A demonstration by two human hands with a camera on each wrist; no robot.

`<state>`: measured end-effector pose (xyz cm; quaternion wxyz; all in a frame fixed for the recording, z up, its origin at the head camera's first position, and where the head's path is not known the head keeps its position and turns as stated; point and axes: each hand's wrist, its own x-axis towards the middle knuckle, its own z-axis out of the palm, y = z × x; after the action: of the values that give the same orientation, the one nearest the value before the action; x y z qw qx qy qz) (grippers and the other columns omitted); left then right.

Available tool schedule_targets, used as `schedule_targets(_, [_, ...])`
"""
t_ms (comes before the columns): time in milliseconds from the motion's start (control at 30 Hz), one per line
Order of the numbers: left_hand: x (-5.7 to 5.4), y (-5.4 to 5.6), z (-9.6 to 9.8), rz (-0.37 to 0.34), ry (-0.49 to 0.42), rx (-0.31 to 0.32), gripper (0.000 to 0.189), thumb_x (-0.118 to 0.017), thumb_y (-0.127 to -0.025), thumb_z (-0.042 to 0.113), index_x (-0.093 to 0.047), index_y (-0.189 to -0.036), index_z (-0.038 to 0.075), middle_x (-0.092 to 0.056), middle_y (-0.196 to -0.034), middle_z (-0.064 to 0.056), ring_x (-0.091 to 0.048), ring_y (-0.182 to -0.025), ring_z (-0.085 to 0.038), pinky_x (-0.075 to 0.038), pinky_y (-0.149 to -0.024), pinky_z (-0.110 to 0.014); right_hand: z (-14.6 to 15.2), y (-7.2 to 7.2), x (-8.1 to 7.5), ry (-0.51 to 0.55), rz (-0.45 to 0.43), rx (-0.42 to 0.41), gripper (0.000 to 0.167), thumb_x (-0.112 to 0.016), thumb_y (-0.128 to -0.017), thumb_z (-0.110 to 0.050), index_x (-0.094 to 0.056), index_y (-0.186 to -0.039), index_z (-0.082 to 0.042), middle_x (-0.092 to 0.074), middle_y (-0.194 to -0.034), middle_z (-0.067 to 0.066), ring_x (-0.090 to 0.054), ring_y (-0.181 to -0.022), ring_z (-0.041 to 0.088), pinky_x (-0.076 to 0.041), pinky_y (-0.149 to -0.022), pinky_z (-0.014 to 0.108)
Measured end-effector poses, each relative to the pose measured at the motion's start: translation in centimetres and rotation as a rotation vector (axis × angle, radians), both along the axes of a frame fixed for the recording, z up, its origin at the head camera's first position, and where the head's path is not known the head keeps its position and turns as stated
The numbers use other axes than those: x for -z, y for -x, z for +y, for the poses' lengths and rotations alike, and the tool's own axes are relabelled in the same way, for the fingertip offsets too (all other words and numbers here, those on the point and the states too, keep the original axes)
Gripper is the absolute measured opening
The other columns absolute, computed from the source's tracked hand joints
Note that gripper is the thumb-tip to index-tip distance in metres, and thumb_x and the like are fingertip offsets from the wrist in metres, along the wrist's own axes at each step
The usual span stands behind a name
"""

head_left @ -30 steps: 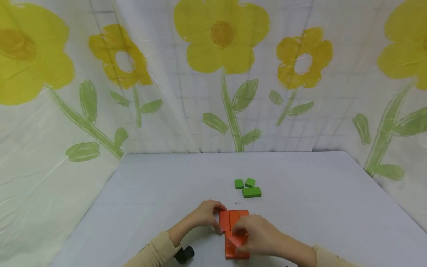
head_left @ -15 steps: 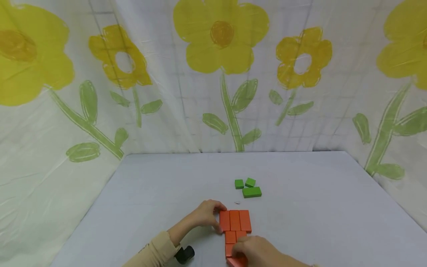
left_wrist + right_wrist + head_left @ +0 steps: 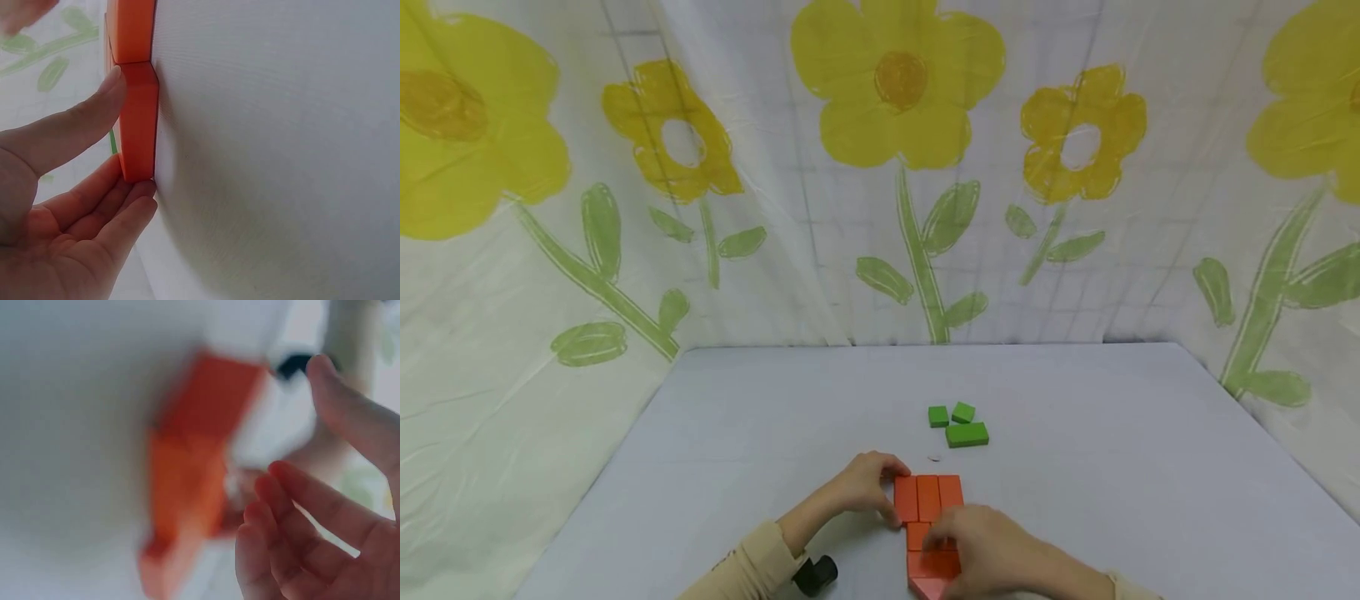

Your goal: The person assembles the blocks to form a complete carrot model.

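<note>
Orange-red wooden blocks [image 3: 928, 498] lie together flat on the table: three upright in a row, with smaller ones below them. My left hand [image 3: 859, 483] holds the leftmost block [image 3: 139, 134], thumb on its near corner and fingers at its far end. Over the lower part of the arrangement is my right hand [image 3: 992, 546], partly covering it. In the right wrist view, that hand's fingers [image 3: 294, 512] are loosely bent, apart from the blurred blocks [image 3: 187, 481], and hold nothing. A slanted red block [image 3: 927, 587] forms the near end.
Several green blocks [image 3: 967, 434] lie beyond the orange-red ones: two small and one longer. The black wrist device [image 3: 816, 575] sits below my left sleeve [image 3: 745, 558]. A curtain with yellow flowers [image 3: 901, 81] hangs behind the white table [image 3: 760, 417].
My right hand set the slanted red block down at the near end, let go of it, and rose away toward the far side. The left hand stays on its block.
</note>
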<state>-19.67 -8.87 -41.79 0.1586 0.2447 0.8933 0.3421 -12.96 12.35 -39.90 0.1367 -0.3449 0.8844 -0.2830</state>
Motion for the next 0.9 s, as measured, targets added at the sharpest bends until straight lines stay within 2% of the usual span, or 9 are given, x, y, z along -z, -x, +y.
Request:
schedule_targets(133, [0.1,0.1,-0.1,0.002,0.005,-0.004,0.052,-0.089,-0.061,0.002,-0.068,-0.108,0.001,-0.068,-0.104,-0.008,-0.059,-0.099,-0.026,-0.048,-0.09,-0.042,1.3,3.9,-0.7,0.011,0.109,0.148,0.031,-0.083,-0.076,-0.022,-0.072,-0.101,-0.006,-0.067,-0.092,-0.004,-0.06,-0.084,0.015,-0.05,-0.07,0.03])
schedule_targets(233, [0.2,0.1,-0.1,-0.011,0.004,-0.017,0.052,-0.089,-0.06,0.002,-0.068,-0.108,0.001,-0.068,-0.104,-0.007,-0.058,-0.097,-0.024,-0.048,-0.09,-0.041,2.2,6.9,0.2,-0.061,0.223,0.3,0.028,-0.078,-0.079,-0.009,-0.069,-0.104,0.0,-0.067,-0.099,0.008,-0.063,-0.092,0.027,-0.053,-0.077,0.04])
schedule_targets(300, [0.5,0.1,0.0,-0.021,0.004,-0.021,0.052,-0.089,-0.061,0.002,-0.068,-0.108,0.001,-0.067,-0.103,-0.007,-0.058,-0.096,-0.023,-0.048,-0.089,-0.04,2.8,8.2,1.2,-0.132,0.293,0.37,0.029,-0.075,-0.079,-0.001,-0.067,-0.107,0.003,-0.066,-0.101,0.015,-0.063,-0.096,0.032,-0.053,-0.082,0.044])
schedule_targets(400, [0.6,0.1,0.0,-0.032,0.002,-0.022,0.052,-0.089,-0.06,0.002,-0.069,-0.108,0.001,-0.067,-0.104,-0.006,-0.058,-0.096,-0.023,-0.048,-0.089,-0.039,3.4,9.2,2.7,-0.201,0.386,0.388,0.03,-0.071,-0.078,0.007,-0.065,-0.107,0.007,-0.064,-0.1,0.019,-0.063,-0.093,0.034,-0.054,-0.08,0.045])
schedule_targets(533, [0.5,0.1,0.1,-0.024,0.006,-0.015,0.053,-0.09,-0.06,0.002,-0.069,-0.109,0.001,-0.068,-0.106,-0.007,-0.06,-0.1,-0.025,-0.048,-0.092,-0.04,3.4,9.6,3.5,-0.224,0.48,0.369,0.021,-0.071,-0.076,0.01,-0.066,-0.096,0.006,-0.061,-0.089,0.015,-0.063,-0.082,0.03,-0.055,-0.069,0.041])
schedule_targets(600, [0.4,0.2,0.1,-0.015,0.011,-0.012,0.053,-0.09,-0.06,0.002,-0.069,-0.109,0.001,-0.068,-0.106,-0.007,-0.06,-0.101,-0.025,-0.048,-0.092,-0.04,3.1,9.7,3.3,-0.223,0.466,0.366,0.018,-0.072,-0.076,0.009,-0.067,-0.092,0.004,-0.06,-0.085,0.011,-0.061,-0.078,0.027,-0.054,-0.066,0.04])
schedule_targets(667, [0.4,0.2,0.1,-0.006,0.014,-0.01,0.054,-0.09,-0.06,0.003,-0.068,-0.109,0.001,-0.068,-0.106,-0.007,-0.06,-0.1,-0.025,-0.049,-0.092,-0.04,2.6,9.8,2.9,-0.223,0.413,0.359,0.017,-0.073,-0.076,0.007,-0.068,-0.092,0.003,-0.062,-0.085,0.009,-0.061,-0.078,0.024,-0.054,-0.066,0.04])
schedule_targets(800, [0.3,0.2,0.0,0.008,0.017,-0.006,0.054,-0.09,-0.059,0.003,-0.069,-0.108,0.001,-0.068,-0.105,-0.007,-0.06,-0.099,-0.024,-0.049,-0.091,-0.039,1.6,9.9,2.4,-0.204,0.295,0.314,0.021,-0.075,-0.076,0.004,-0.071,-0.097,0.003,-0.066,-0.09,0.009,-0.061,-0.083,0.023,-0.053,-0.072,0.042])
schedule_targets(900, [0.3,0.3,0.0,0.013,0.014,0.0,0.053,-0.09,-0.06,0.003,-0.069,-0.108,0.002,-0.069,-0.104,-0.006,-0.06,-0.098,-0.023,-0.049,-0.089,-0.037,1.1,9.9,2.4,-0.173,0.258,0.273,0.024,-0.077,-0.077,0.001,-0.071,-0.1,0.004,-0.066,-0.092,0.01,-0.061,-0.086,0.024,-0.053,-0.076,0.041])
